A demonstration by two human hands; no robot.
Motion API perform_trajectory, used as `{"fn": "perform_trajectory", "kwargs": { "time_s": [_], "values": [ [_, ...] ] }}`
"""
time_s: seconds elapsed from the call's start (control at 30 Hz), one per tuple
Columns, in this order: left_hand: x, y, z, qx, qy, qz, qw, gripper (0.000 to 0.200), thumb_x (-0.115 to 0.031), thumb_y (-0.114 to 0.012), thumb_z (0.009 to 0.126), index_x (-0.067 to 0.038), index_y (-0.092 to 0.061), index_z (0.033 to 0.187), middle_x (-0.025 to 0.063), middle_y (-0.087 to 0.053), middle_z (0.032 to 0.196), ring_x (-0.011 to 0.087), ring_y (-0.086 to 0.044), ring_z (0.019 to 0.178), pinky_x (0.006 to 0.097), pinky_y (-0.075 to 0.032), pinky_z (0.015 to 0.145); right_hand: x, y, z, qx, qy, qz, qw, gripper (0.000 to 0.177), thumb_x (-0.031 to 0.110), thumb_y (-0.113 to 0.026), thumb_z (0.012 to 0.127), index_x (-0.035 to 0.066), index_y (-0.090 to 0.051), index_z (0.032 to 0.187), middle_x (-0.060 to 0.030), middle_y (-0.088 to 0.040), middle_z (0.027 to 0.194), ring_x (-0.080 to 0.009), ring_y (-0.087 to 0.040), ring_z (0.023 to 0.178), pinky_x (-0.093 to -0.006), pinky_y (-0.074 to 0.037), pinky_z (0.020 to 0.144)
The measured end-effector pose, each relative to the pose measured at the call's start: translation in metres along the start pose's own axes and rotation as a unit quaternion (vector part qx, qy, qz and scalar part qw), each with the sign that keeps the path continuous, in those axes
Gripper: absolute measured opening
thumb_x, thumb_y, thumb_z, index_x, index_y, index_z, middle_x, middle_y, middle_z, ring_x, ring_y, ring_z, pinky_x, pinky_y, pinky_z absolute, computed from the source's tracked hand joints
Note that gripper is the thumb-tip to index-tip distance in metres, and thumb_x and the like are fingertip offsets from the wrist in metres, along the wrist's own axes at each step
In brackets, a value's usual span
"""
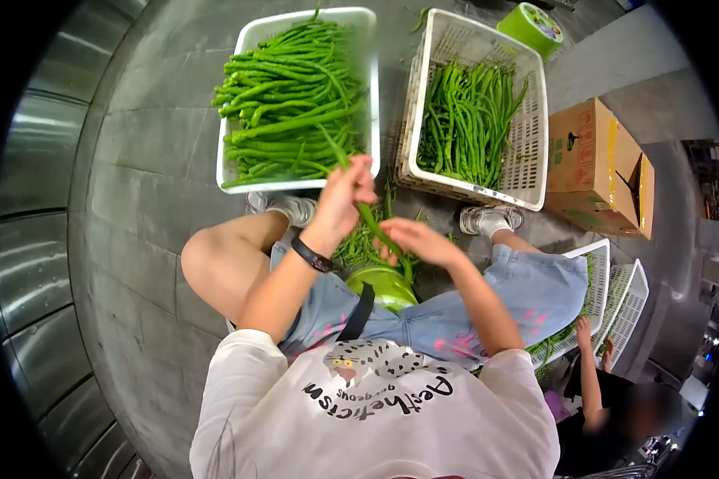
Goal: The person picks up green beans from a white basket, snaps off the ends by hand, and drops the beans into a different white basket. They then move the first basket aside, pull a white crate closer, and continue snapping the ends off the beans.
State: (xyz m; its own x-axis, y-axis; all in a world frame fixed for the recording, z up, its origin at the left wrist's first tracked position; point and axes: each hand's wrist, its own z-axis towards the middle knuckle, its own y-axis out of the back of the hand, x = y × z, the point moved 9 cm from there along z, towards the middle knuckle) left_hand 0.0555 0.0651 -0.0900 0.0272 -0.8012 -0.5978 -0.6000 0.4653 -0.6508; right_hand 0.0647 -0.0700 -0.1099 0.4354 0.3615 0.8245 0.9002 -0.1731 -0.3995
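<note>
A long green chili pepper runs at a slant between my two hands above my lap. My left hand, with a dark band on its wrist, is closed around its upper part. Lower down, the fingers of my right hand are closed on the same pepper. Beneath my hands, between my knees, is a light green bucket. Green stems and scraps lie by its far side. In front of my left hand stands a white tub heaped with long green chili peppers.
A white slatted crate with more green peppers stands ahead on the right. Beside it are a cardboard box and a green round tub. At lower right, another person's arm reaches to white baskets.
</note>
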Motion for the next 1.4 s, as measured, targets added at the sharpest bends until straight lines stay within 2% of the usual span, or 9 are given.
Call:
{"fn": "perform_trajectory", "kwargs": {
  "time_s": [0.1, 0.17, 0.23, 0.43, 0.57, 0.73, 0.97, 1.17, 1.4],
  "values": [
    [-0.049, 0.025, 0.002, -0.053, -0.067, -0.025, 0.996, 0.009, -0.017, -0.049, 0.094, -0.010, -0.045, 0.096, -0.0038, -0.036, 0.066, 0.0058, -0.031, 0.051, 0.0199, -0.026, 0.043, -0.069, 0.086, 0.031, -0.108, 0.007, -0.028, 0.994, 0.034, 0.030, -0.053, 0.093, 0.003, -0.056, 0.114, -0.0112, -0.060, 0.108, -0.0186, -0.063, 0.083, -0.0329, -0.053, 0.074],
    [-0.079, 0.034, -0.004, -0.096, -0.110, -0.013, 0.989, 0.014, -0.019, -0.048, 0.095, -0.006, -0.053, 0.096, -0.0009, -0.040, 0.070, 0.0073, -0.031, 0.052, 0.0213, -0.026, 0.046, -0.123, 0.140, 0.031, -0.136, -0.132, -0.470, 0.862, 0.039, 0.034, -0.057, 0.090, 0.003, -0.058, 0.113, -0.0161, -0.059, 0.113, -0.0231, -0.064, 0.087, -0.0374, -0.053, 0.077],
    [-0.099, 0.029, -0.013, -0.080, -0.141, 0.002, 0.987, 0.017, -0.019, -0.047, 0.095, -0.003, -0.053, 0.095, -0.0005, -0.039, 0.071, 0.0079, -0.032, 0.055, 0.0226, -0.029, 0.050, -0.215, 0.174, 0.010, -0.080, -0.442, -0.342, 0.825, 0.047, 0.038, -0.064, 0.083, 0.002, -0.059, 0.112, -0.0195, -0.056, 0.120, -0.0292, -0.062, 0.097, -0.0402, -0.052, 0.082],
    [-0.102, 0.025, -0.025, -0.065, -0.130, 0.037, 0.989, 0.017, -0.017, -0.044, 0.094, -0.002, -0.052, 0.097, -0.0003, -0.039, 0.071, 0.0085, -0.034, 0.059, 0.0238, -0.032, 0.057, -0.318, 0.179, -0.032, -0.318, -0.515, -0.306, 0.735, 0.093, 0.056, -0.074, 0.065, 0.004, -0.040, 0.135, -0.0205, -0.048, 0.131, -0.0316, -0.052, 0.116, -0.0418, -0.047, 0.091],
    [-0.099, 0.026, -0.019, -0.070, -0.099, 0.021, 0.992, 0.016, -0.016, -0.045, 0.094, -0.002, -0.051, 0.097, -0.0004, -0.040, 0.069, 0.0081, -0.035, 0.059, 0.0231, -0.031, 0.057, -0.323, 0.144, -0.010, -0.162, -0.568, -0.377, 0.714, 0.094, 0.057, -0.072, 0.067, 0.007, -0.035, 0.139, -0.0187, -0.031, 0.144, -0.0351, -0.033, 0.129, -0.0459, -0.045, 0.094],
    [-0.096, 0.026, -0.009, -0.079, -0.087, 0.053, 0.992, 0.014, -0.015, -0.046, 0.093, -0.003, -0.053, 0.098, -0.0006, -0.042, 0.069, 0.0077, -0.036, 0.059, 0.0231, -0.031, 0.055, -0.304, 0.133, 0.004, -0.109, -0.418, -0.649, 0.626, 0.066, 0.051, -0.067, 0.073, 0.003, -0.058, 0.118, -0.0187, -0.047, 0.126, -0.0318, -0.046, 0.115, -0.0453, -0.046, 0.085],
    [-0.050, 0.022, -0.002, -0.035, 0.042, 0.192, 0.980, 0.014, -0.017, -0.051, 0.092, -0.005, -0.055, 0.100, -0.0028, -0.042, 0.063, 0.0035, -0.031, 0.048, 0.0196, -0.028, 0.046, -0.247, 0.123, 0.011, 0.019, -0.372, -0.099, 0.923, 0.041, 0.023, -0.055, 0.087, 0.004, -0.037, 0.120, -0.0102, -0.064, 0.078, -0.0113, -0.048, 0.045, -0.0269, -0.042, 0.041],
    [-0.031, 0.010, -0.003, 0.007, 0.030, 0.323, 0.946, 0.015, -0.022, -0.053, 0.093, -0.008, -0.055, 0.100, -0.0031, -0.045, 0.063, 0.0028, -0.035, 0.049, 0.0187, -0.028, 0.044, -0.220, 0.133, 0.003, -0.032, -0.362, -0.295, 0.883, 0.030, 0.022, -0.061, 0.080, 0.003, -0.056, 0.103, -0.0046, -0.065, 0.078, -0.0098, -0.057, 0.061, -0.0234, -0.047, 0.051],
    [-0.045, 0.001, -0.014, 0.044, -0.034, 0.369, 0.928, 0.018, -0.023, -0.056, 0.090, -0.005, -0.055, 0.094, -0.0021, -0.052, 0.063, 0.0057, -0.043, 0.054, 0.0226, -0.035, 0.049, -0.337, 0.119, 0.051, -0.088, -0.208, -0.621, 0.750, 0.059, 0.042, -0.059, 0.077, 0.003, -0.055, 0.121, -0.0309, -0.055, 0.114, -0.0397, -0.055, 0.105, -0.0480, -0.042, 0.092]
  ]
}}
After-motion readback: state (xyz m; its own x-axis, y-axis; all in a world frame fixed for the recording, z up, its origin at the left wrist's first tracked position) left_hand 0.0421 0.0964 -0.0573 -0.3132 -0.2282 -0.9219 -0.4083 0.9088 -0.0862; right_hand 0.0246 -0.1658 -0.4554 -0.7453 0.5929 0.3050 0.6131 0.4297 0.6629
